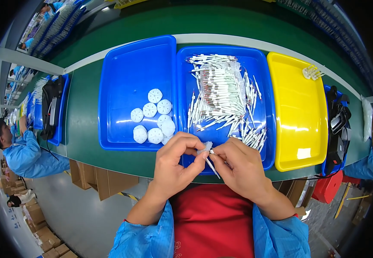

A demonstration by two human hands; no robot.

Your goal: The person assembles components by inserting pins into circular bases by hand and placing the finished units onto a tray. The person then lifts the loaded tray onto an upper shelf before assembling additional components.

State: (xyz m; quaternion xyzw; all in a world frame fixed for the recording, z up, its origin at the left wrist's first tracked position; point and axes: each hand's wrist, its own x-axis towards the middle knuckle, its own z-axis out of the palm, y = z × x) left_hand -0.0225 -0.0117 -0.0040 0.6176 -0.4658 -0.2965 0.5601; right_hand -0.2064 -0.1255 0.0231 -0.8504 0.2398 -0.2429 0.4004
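Observation:
My left hand is closed, pinching a small translucent white plastic piece between thumb and fingertips. Close against it, my right hand pinches a thin white stick, whose lower end slants down below the fingers. The two parts meet at my fingertips, which partly hide how they join. Just beyond my hands, a blue tray holds many white sticks with dark tips, some in a clear bag. Left of it, another blue tray contains several round white plastic pieces.
A yellow tray on the right has a few small white plastic parts at its far corner. Dark equipment sits at the far right. Cardboard boxes stand below the green table. At left, a co-worker in blue sits.

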